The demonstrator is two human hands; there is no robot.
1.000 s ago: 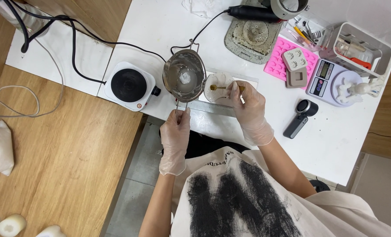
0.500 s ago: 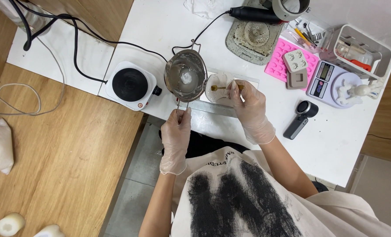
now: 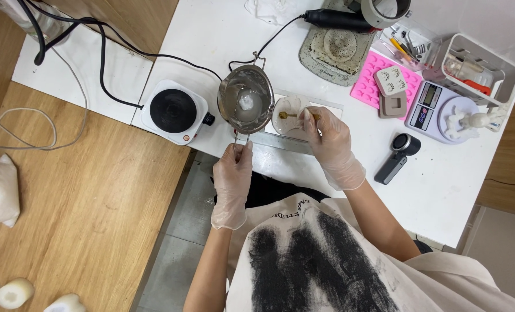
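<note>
Thin clear disposable gloves cover both hands (image 3: 232, 179), above a cream shirt smeared with black brushstroke print.

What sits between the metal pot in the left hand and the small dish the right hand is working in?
Nothing visible does. The metal pot, held by its handle in the left hand, hangs right beside the small dish, their rims almost touching. The right hand holds a small stick in the dish from the far side.
</note>
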